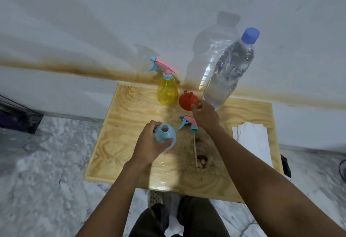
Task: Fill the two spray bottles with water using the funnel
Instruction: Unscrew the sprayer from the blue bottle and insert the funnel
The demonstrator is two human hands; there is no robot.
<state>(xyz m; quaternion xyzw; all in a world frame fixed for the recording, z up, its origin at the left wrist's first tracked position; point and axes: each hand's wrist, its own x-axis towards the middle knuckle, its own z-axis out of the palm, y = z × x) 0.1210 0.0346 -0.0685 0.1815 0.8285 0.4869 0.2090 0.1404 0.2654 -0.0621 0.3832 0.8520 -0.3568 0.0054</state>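
Note:
My left hand (pixel 149 143) grips the blue spray bottle (pixel 165 134), which stands upright on the wooden table (pixel 127 124) with its neck open. Its pink and blue spray head (pixel 189 122) lies on the table just to the right, its long tube pointing toward me. My right hand (pixel 206 115) reaches over that spray head, and its fingertips touch the near rim of the red funnel (pixel 187 101). The yellow spray bottle (pixel 167 91) stands at the back with its spray head screwed on. A large clear water bottle (pixel 230 73) with a blue cap stands at the back right.
White papers (pixel 250 139) lie along the table's right edge. A dark stain (pixel 202 159) marks the wood near the tube's end. The table stands against a white wall (pixel 112 21) with a brown streak. Marble floor surrounds it, and a dark object (pixel 16 120) sits at far left.

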